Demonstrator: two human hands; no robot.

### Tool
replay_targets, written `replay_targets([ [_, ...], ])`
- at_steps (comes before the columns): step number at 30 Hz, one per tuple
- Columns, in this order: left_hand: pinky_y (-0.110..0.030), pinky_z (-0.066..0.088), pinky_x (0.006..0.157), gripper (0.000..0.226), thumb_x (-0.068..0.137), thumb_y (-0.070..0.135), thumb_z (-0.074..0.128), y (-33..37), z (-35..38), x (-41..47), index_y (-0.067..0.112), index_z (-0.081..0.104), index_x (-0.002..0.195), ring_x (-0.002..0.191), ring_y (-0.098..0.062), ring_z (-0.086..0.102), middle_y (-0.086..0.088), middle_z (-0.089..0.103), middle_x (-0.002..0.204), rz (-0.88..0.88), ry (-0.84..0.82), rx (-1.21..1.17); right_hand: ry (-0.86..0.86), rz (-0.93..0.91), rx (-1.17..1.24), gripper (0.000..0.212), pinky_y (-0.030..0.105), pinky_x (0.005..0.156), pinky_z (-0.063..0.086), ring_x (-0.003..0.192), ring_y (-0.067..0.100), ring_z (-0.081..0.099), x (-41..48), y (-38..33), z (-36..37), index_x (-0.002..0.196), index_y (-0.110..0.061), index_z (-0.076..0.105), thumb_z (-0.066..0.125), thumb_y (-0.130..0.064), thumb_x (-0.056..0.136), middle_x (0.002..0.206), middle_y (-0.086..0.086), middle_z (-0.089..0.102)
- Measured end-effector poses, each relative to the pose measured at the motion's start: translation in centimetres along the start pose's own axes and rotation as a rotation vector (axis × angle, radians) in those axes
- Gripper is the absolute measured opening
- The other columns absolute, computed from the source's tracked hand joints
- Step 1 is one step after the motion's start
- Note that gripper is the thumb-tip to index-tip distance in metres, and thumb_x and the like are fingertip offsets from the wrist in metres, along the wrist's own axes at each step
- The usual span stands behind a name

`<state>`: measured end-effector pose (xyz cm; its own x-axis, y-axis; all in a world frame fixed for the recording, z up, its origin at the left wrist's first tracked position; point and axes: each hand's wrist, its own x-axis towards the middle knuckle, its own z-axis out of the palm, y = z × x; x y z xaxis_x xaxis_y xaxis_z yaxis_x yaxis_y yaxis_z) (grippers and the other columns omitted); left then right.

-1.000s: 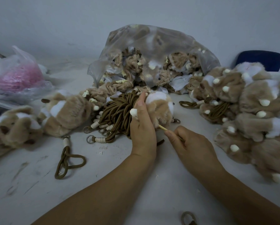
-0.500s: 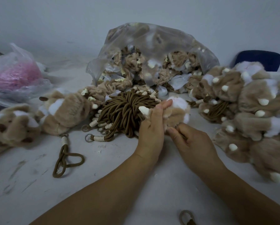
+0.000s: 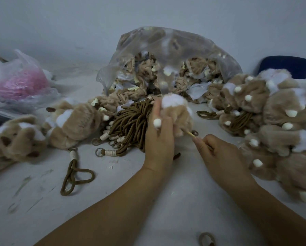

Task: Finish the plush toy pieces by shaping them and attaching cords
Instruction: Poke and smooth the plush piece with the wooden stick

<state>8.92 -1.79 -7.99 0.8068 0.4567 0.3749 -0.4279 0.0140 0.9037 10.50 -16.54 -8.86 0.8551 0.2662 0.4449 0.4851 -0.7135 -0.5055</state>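
Progress check from the bench, going left to right. Way out at nine o'clock there's a pink bag (image 3: 19,84), which isn't part of this job as far as I can tell. Next to it, around eight o'clock, a couple of shaped plush toys (image 3: 74,123) sit on the table (image 3: 113,201). One loose cord (image 3: 75,176) lies just in front of them at seven o'clock, not attached to anything.

Just left of my hands is the bundle of cords (image 3: 129,121). It's a fat one, so I'd guess plenty of attaching is left. Behind it at twelve o'clock the clear bag (image 3: 166,55) is stuffed with crumpled, unshaped pieces. That's the backlog, and it's big.

Dead centre, my left hand (image 3: 159,139) is wrapped round the plush piece (image 3: 177,112) I'm working on. The fingers are curled over it, holding it up right beside the cord bundle. My right hand (image 3: 218,153) is closed in a pinch on a thin wooden stick (image 3: 191,134), tip aimed at the piece's bottom edge, touching it or nearly so. I reckon this one's mid-shaping, with no cord on it that I can see.

Over at two to four o'clock is the done pile (image 3: 273,112), puffed-out pieces with some cords showing among them. It's a decent heap, but with that bag so full I'd call the job halfway at best.
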Motion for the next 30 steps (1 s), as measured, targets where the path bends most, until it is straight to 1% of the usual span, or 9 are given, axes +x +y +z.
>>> replay_targets([
  [4,-0.018,0.043,0.104,0.071,0.085,0.029,0.05,-0.2,0.7,-0.8,0.038,0.027,0.152,0.134,0.002,0.042,0.015,0.041,0.151,-0.005,-0.094,0.035,0.04,0.016,0.081,0.048,0.031,0.048,0.033,0.049,0.007,0.045,-0.1,-0.4,0.2,0.058,-0.028,0.036,0.028,-0.07,0.081,0.049,-0.007,0.046],
  [7,-0.011,0.048,0.092,0.059,0.091,0.025,0.056,-0.2,0.7,-1.1,0.043,0.037,0.144,0.123,0.007,0.052,0.025,0.054,0.134,-0.013,-0.118,0.027,0.072,0.013,0.129,0.049,0.03,0.046,0.031,0.054,0.006,0.048,0.0,-0.4,0.0,0.059,-0.026,0.037,0.03,-0.068,0.082,0.06,-0.015,0.053],
  [11,-0.012,0.051,0.082,0.029,0.09,0.031,0.054,-0.1,0.9,-1.0,0.038,0.057,0.118,0.104,0.005,0.063,0.025,0.069,0.105,-0.044,-0.099,-0.015,0.102,0.031,0.134,0.052,0.029,0.047,0.033,0.059,0.009,0.05,0.1,-0.2,-0.1,0.061,-0.02,0.041,0.032,-0.067,0.082,0.059,-0.007,0.052],
  [14,-0.032,0.056,0.09,0.032,0.086,0.032,0.053,-0.2,1.2,-0.9,0.028,0.062,0.116,0.107,-0.014,0.066,0.005,0.07,0.109,-0.131,-0.061,-0.084,0.082,0.032,0.106,0.05,0.031,0.048,0.032,0.051,0.011,0.046,0.3,-0.1,0.0,0.058,-0.023,0.036,0.033,-0.067,0.082,0.05,-0.006,0.046],
  [17,-0.048,0.054,0.094,0.016,0.087,0.032,0.051,0.1,1.0,-0.9,0.036,0.064,0.095,0.107,-0.027,0.064,-0.007,0.067,0.107,-0.128,-0.018,-0.09,0.046,0.023,0.101,0.047,0.031,0.047,0.031,0.047,0.009,0.044,0.3,-0.1,0.2,0.057,-0.027,0.034,0.034,-0.066,0.083,0.047,-0.006,0.043],
  [22,-0.013,0.05,0.077,0.008,0.102,0.027,0.05,0.4,0.2,-0.4,0.031,0.057,0.103,0.093,0.006,0.06,0.026,0.064,0.094,0.019,0.017,-0.051,0.035,0.042,0.055,0.046,0.03,0.046,0.032,0.047,0.008,0.045,0.2,0.2,0.2,0.059,-0.03,0.035,0.03,-0.068,0.083,0.047,-0.006,0.042],
  [25,-0.017,0.049,0.085,0.015,0.089,0.029,0.058,0.2,0.5,-0.8,0.042,0.054,0.097,0.103,0.001,0.057,0.015,0.059,0.11,0.069,-0.022,0.046,0.064,0.067,0.047,0.051,0.032,0.049,0.036,0.049,0.011,0.047,0.3,0.2,0.1,0.061,-0.023,0.037,0.028,-0.069,0.082,0.049,-0.003,0.044],
  [27,-0.009,0.041,0.093,0.02,0.083,0.026,0.057,0.2,0.7,-1.0,0.044,0.054,0.09,0.115,0.003,0.048,0.011,0.048,0.121,0.121,-0.065,0.169,0.08,0.073,0.049,0.052,0.032,0.048,0.035,0.05,0.011,0.047,0.3,0.2,0.0,0.062,-0.022,0.039,0.028,-0.069,0.083,0.05,-0.003,0.045],
  [30,0.0,0.033,0.092,0.008,0.078,0.032,0.054,0.3,0.6,-0.9,0.038,0.054,0.084,0.117,0.011,0.042,0.016,0.043,0.121,0.149,-0.109,0.222,0.074,0.075,0.053,0.055,0.031,0.048,0.033,0.051,0.009,0.046,0.3,0.4,-0.2,0.062,-0.021,0.04,0.027,-0.071,0.081,0.05,-0.003,0.046],
])
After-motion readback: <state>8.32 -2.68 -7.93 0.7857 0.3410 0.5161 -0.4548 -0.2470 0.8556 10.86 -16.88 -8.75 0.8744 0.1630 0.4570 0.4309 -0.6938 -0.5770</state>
